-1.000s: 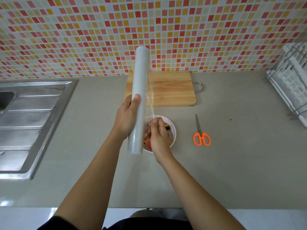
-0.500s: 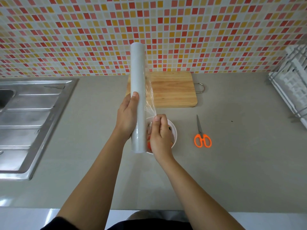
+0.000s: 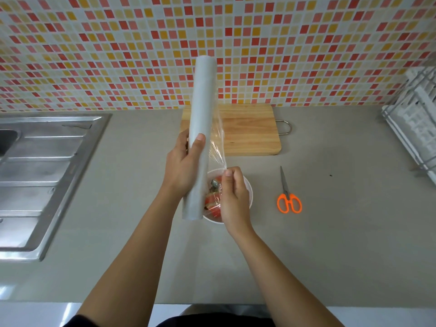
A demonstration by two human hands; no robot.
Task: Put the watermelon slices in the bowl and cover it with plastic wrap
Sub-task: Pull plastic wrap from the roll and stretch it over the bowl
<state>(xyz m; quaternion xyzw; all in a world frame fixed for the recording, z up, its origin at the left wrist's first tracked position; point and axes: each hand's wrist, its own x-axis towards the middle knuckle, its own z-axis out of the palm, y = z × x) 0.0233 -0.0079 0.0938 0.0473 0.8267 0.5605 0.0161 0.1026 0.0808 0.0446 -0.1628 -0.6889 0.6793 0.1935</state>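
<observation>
Grey desk (image 3: 330,244), tiled wall. Left hand (image 3: 182,166) grips plastic wrap roll (image 3: 200,128) mid-length; right hand (image 3: 233,197) fingers pinch film edge (image 3: 218,147) over bowl (image 3: 249,192) w/ watermelon slices (image 3: 211,201). Film likely light, flimsy, self-clinging: hold by corners, keep taut.

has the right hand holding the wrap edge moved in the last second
Yes. The right hand has pulled slightly rightward, away from the roll and toward the scissors, over the bowl, stretching out more film.
</observation>
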